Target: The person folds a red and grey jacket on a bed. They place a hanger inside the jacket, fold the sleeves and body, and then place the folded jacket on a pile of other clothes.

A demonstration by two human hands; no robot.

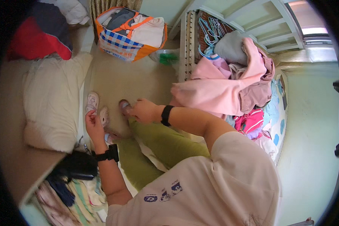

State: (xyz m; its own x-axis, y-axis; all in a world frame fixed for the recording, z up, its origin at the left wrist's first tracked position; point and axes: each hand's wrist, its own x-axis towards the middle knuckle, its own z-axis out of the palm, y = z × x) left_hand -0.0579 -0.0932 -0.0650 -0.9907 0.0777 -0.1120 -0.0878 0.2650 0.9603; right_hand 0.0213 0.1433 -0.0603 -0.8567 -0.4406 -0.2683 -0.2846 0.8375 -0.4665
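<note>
My left hand (94, 126) is raised over the floor with loosely bent fingers, and nothing shows in it. Behind its fingertips is a pale clog (92, 100), with another shoe (104, 116) close by. My right hand (144, 110) appears above my right leg, blurred, its fingers bent downward; its palm side is hidden. Nearest to that wrist, a pink sweatshirt (214, 91) hangs over the bed edge from a pile of clothes. Plastic and wire hangers (212, 29) lie at the far end of the bed, beside a grey rounded item (231, 46).
A checked woven bag (115, 45) full of clothes stands on the floor ahead. Left of me is a large cream cushion or bedding bundle (52, 104), with a red and dark item (42, 39) beyond. A black bag (76, 166) and folded fabrics (73, 195) sit at lower left. White bed rails (276, 22) rise right.
</note>
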